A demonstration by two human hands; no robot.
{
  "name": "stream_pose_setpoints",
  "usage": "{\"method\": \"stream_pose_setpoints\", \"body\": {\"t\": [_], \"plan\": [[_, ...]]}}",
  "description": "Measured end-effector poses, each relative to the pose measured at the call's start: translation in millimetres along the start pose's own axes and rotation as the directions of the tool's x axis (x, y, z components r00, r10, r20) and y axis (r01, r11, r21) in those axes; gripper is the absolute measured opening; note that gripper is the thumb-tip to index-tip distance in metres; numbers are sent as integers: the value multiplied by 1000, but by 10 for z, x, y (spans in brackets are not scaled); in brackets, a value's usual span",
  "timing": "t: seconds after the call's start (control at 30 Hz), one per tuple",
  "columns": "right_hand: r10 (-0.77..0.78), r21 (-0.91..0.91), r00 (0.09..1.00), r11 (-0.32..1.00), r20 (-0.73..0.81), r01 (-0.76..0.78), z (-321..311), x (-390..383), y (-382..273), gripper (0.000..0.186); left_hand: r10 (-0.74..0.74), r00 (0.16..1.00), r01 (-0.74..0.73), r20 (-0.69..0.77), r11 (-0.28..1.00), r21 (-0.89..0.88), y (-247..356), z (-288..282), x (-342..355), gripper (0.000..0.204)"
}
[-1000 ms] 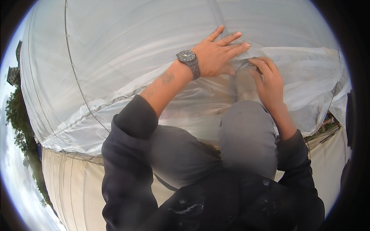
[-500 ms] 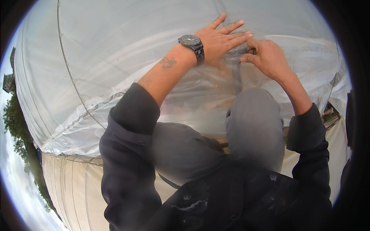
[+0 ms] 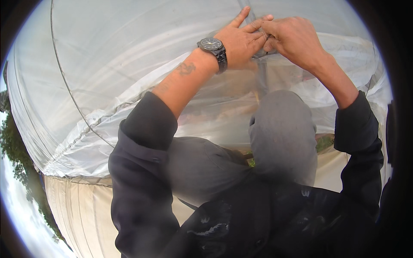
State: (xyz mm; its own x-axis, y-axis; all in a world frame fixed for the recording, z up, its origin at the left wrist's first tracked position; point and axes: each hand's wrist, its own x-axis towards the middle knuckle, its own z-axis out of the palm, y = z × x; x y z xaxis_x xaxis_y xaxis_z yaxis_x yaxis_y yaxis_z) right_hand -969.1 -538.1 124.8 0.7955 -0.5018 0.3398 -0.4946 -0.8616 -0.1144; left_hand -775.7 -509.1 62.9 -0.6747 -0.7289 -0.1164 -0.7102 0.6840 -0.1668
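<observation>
Clear plastic sheeting point(image 3: 124, 47) stretches in front of me, wrinkled and doubled in its lower part. My left hand point(image 3: 238, 45) lies against it with fingers spread, a dark watch on the wrist. Just to its right, my right hand point(image 3: 297, 38) is closed in a pinch by the left fingertips. Something small and dark shows at the right fingertips, too hidden to name. A grey pipe point(image 3: 261, 75) runs behind or under the sheeting, below the two hands.
My grey-clad knees point(image 3: 282, 137) are bent up close beneath the hands. A thin dark cord point(image 3: 69, 90) crosses the sheeting at the left. Beige fabric point(image 3: 79, 206) hangs below the sheeting's lower edge. Trees point(image 3: 17, 146) and sky stand at the far left.
My right hand has moved up, its fingertips now beside the left hand's fingers. The left hand has shifted slightly up, still spread on the sheeting. The view has moved a little.
</observation>
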Motion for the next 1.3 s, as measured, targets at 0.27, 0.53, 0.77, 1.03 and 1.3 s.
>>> {"method": "stream_pose_setpoints", "body": {"t": [0.27, 0.53, 0.77, 1.03, 1.3], "plan": [[72, -6, 997, 997, -40, -73, 312, -174, 325, 19, 3, 953, -54, -303, 986, -159, -3, 110, 24, 73], [-54, 51, 974, 996, -218, 67, 493, -268, 481, 17, -25, 965, -38, -262, 972, -231, -21, 74, 25, 112], [256, 35, 966, 966, -27, -255, 520, -453, 299, 27, -58, 948, -23, -311, 968, -250, 9, 88, 8, 98], [612, 297, 791, 757, -12, -582, 504, -638, 235, 39, -130, 920, -14, -369, 932, -363, 64, 72, 50, 92], [737, 465, 667, 556, 106, -689, 551, -721, 201, 41, -156, 898, -36, -413, 906, -421, 62, 96, 40, 93]]}}
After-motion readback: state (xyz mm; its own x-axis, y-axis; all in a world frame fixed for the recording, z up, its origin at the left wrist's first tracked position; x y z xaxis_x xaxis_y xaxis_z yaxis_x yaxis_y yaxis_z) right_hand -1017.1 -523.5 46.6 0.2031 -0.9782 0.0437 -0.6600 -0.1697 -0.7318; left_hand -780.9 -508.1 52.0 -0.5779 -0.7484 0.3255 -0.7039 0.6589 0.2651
